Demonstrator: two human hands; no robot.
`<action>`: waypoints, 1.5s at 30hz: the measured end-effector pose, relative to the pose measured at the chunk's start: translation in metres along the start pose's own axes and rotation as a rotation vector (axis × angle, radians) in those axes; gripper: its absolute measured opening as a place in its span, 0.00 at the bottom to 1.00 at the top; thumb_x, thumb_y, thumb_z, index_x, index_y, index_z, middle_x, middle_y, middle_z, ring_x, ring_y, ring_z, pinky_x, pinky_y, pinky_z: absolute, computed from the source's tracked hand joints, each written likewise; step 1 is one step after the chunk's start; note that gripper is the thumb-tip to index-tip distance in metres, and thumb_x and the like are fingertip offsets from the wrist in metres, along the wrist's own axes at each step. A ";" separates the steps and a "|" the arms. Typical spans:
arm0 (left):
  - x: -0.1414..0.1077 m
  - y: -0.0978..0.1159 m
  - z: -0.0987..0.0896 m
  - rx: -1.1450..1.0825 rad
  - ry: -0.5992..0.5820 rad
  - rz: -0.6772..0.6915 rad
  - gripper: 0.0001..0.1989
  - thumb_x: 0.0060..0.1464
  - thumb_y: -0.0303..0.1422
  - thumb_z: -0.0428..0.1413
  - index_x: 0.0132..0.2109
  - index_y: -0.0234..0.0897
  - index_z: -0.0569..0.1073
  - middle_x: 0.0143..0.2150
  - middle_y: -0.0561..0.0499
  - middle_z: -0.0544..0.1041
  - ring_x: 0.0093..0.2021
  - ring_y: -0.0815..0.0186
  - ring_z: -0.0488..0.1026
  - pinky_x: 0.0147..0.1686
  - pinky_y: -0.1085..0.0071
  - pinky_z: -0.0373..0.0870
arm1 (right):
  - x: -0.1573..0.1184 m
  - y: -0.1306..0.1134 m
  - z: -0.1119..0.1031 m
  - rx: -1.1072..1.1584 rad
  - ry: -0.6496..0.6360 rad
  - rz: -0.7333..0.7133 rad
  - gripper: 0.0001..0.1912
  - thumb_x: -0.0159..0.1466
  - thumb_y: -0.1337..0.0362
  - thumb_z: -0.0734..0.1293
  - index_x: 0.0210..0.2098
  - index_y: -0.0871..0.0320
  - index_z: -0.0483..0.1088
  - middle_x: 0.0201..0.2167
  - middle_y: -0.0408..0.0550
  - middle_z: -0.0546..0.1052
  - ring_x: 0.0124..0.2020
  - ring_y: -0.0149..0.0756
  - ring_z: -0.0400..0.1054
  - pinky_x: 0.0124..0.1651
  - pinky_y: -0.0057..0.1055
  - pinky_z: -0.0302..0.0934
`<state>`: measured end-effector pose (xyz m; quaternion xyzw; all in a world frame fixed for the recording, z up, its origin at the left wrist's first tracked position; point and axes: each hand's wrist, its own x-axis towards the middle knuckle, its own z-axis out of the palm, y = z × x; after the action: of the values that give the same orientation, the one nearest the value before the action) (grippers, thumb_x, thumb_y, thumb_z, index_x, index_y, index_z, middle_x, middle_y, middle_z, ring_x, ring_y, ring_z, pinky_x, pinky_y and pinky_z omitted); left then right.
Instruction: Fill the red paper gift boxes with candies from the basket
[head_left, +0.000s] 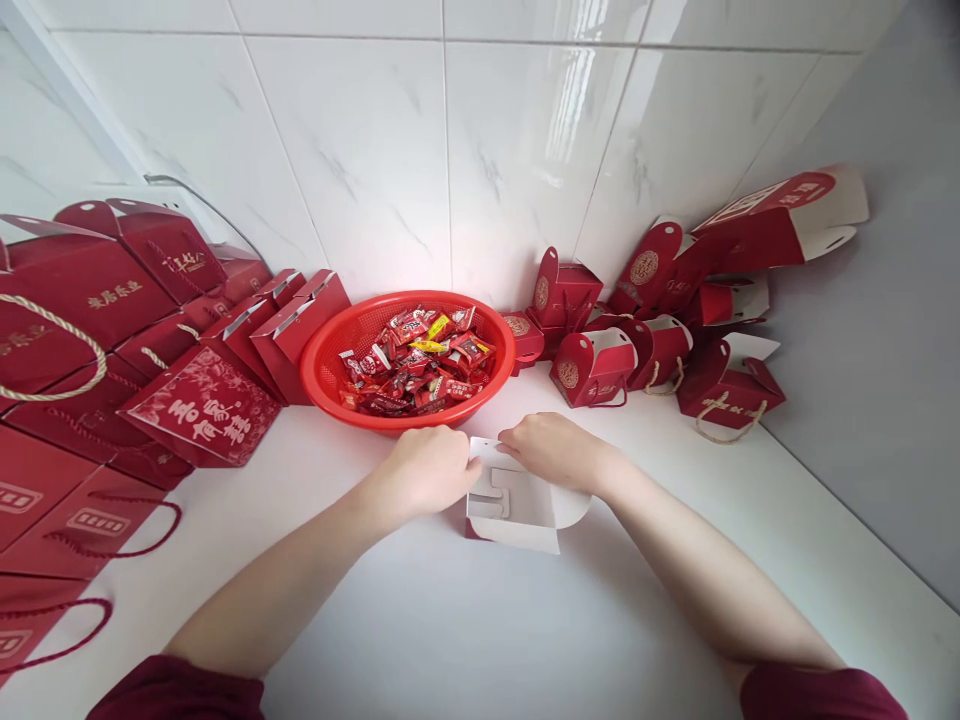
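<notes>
An opened-up gift box (529,500), red outside and white inside, lies on the white table in front of me with its flaps spread. At the box's far left corner, my left hand (435,468) is closed with the thumb against the edge. On its far side, my right hand (555,450) is curled closed over the rim, fingers partly hidden. Interlocking bottom flaps show inside the box. Just beyond my hands stands a red plastic basket (319,390) holding many wrapped candies (420,360) in red, brown and yellow.
Stacked red gift boxes (82,290) with rope handles fill the left side. A box with white lettering (202,405) leans in front of them. More red boxes (592,365) stand at the back right. White tiled wall (360,130) rises behind; a grey panel (862,330) bounds the right.
</notes>
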<state>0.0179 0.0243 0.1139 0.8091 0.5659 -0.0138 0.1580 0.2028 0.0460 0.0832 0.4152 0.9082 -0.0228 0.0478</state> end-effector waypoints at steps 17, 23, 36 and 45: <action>0.069 -0.118 -0.030 -0.102 0.308 0.166 0.13 0.47 0.21 0.48 0.34 0.38 0.76 0.37 0.50 0.77 0.37 0.62 0.75 0.43 0.66 0.69 | 0.065 0.018 -0.056 0.430 0.315 0.026 0.17 0.72 0.62 0.53 0.38 0.58 0.72 0.34 0.47 0.77 0.34 0.32 0.68 0.36 0.27 0.55; 0.068 -0.117 -0.024 -0.080 0.232 0.219 0.13 0.50 0.22 0.49 0.39 0.39 0.75 0.38 0.50 0.78 0.34 0.63 0.75 0.36 0.69 0.69 | 0.131 0.040 -0.038 0.383 -0.040 0.103 0.09 0.62 0.70 0.63 0.34 0.59 0.77 0.36 0.51 0.80 0.37 0.39 0.72 0.37 0.29 0.58; 0.069 -0.121 -0.018 -0.059 0.208 0.185 0.11 0.52 0.27 0.49 0.38 0.40 0.76 0.39 0.49 0.77 0.33 0.62 0.73 0.36 0.68 0.68 | 0.133 0.046 -0.022 0.504 -0.093 -0.016 0.21 0.54 0.43 0.71 0.36 0.54 0.77 0.30 0.42 0.79 0.31 0.34 0.70 0.30 0.28 0.54; 0.066 -0.116 -0.023 -0.057 0.248 0.191 0.09 0.54 0.28 0.50 0.35 0.40 0.76 0.35 0.49 0.78 0.30 0.62 0.73 0.33 0.68 0.65 | 0.131 0.055 -0.012 1.009 0.135 -0.151 0.12 0.57 0.58 0.71 0.36 0.60 0.74 0.32 0.44 0.79 0.34 0.32 0.72 0.37 0.28 0.65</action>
<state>-0.0690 0.1268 0.0949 0.8499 0.5017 0.1173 0.1104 0.1584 0.1813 0.0808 0.3204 0.8127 -0.4346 -0.2192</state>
